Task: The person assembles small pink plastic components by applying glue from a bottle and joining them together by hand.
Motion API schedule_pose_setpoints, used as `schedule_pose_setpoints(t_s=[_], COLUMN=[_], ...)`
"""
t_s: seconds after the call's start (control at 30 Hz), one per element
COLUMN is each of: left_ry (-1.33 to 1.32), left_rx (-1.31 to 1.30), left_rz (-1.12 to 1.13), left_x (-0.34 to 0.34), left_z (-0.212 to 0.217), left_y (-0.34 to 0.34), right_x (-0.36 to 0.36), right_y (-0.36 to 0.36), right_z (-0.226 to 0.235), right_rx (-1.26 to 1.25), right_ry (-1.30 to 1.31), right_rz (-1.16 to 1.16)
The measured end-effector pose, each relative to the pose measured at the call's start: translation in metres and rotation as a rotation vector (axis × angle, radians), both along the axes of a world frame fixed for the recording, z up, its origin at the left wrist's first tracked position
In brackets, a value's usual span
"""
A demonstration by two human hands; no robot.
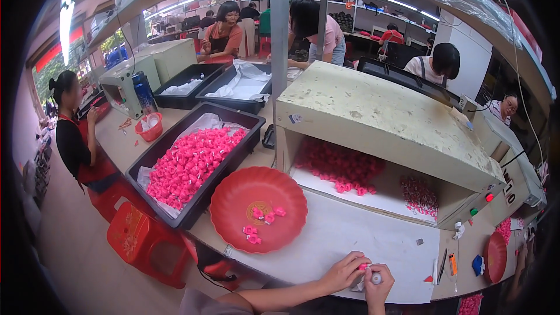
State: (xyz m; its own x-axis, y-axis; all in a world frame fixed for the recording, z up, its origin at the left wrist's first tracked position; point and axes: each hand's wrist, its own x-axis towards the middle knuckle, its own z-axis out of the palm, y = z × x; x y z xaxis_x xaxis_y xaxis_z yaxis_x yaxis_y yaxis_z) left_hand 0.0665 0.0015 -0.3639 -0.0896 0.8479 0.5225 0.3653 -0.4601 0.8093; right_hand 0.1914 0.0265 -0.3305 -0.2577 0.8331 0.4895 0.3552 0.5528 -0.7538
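Observation:
Over the front edge of the white paper (326, 227), my two hands meet. My left hand (341, 273) pinches a small bright pink piece (363, 266) between thumb and fingertips. My right hand (379, 289) is closed round a whitish tool with a rounded grey end (377, 278), held against the piece; its tip is hidden by my fingers. Left of my hands stands a red scalloped plate (227, 204) bearing several pink pieces (269, 217). Inside the open-fronted cream box (373, 105) lie a heap of pink pieces (338, 163) and a smaller pile of pink-and-white bits (419, 195).
A black tray (254, 131) full of pink pieces stands left. Behind it are two more black trays, a blue bottle (143, 90) and a small red basket (153, 134). A metal post (280, 35) rises midway. Right lie an orange cutter (452, 264) and another red plate (496, 256). Co-workers sit around.

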Motion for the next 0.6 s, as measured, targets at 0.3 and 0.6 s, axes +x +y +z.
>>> schedule_pose_setpoints(t_s=[0.3,0.6], left_ry=[-0.175,-0.27], left_rx=[-0.078,0.033], left_rz=[-0.077,0.053], left_x=[-0.004,-0.026], left_z=[0.009,0.045], left_y=[-0.006,0.006], right_x=[0.02,0.068], right_y=[-0.003,0.044], right_z=[-0.015,-0.001], right_rx=[-0.415,0.063], right_ry=[0.519,-0.056], right_rz=[-0.184,-0.38])
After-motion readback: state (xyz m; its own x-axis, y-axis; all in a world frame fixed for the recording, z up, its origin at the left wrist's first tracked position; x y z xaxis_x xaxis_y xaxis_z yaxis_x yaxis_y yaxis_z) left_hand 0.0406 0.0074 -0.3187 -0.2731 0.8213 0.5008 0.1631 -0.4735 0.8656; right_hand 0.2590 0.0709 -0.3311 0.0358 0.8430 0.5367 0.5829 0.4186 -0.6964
